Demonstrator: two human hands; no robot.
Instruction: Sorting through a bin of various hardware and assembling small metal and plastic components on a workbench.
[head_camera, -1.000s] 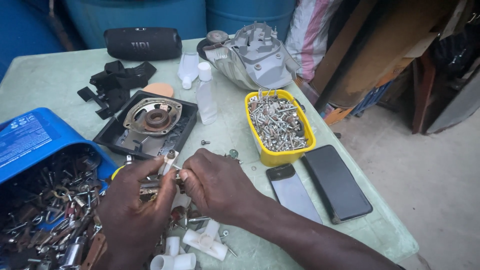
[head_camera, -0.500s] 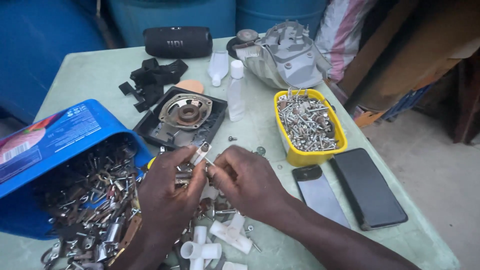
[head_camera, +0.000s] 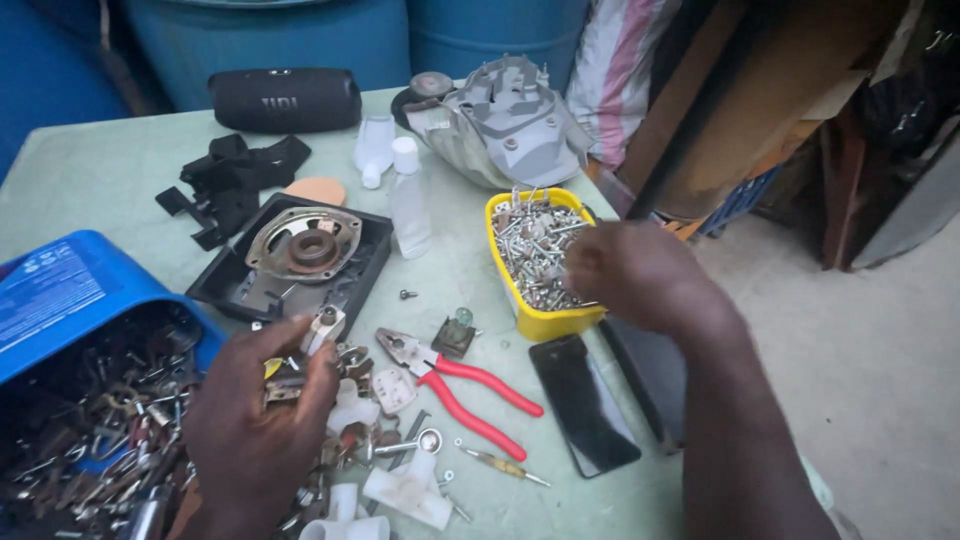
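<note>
My left hand (head_camera: 255, 430) sits at the lower left, fingers curled around a small white and metal part (head_camera: 318, 328) among loose white plastic fittings (head_camera: 400, 490). My right hand (head_camera: 635, 275) hovers over the yellow tub (head_camera: 545, 322) of screws at the right, fingers bunched; whether it holds a screw I cannot tell. Red-handled pliers (head_camera: 455, 385) lie on the table between the two hands.
A blue box (head_camera: 60, 290) spilling metal scrap lies at left. A black tray with a round metal part (head_camera: 300, 250), a clear bottle (head_camera: 408, 200), a black speaker (head_camera: 285, 98), a grey housing (head_camera: 505, 125) and two phones (head_camera: 585, 405) lie on the green table (head_camera: 100, 170).
My right hand has left the part held by the left hand and moved right, over the yellow tub. The pliers, hidden before, now show. The camera has shifted left.
</note>
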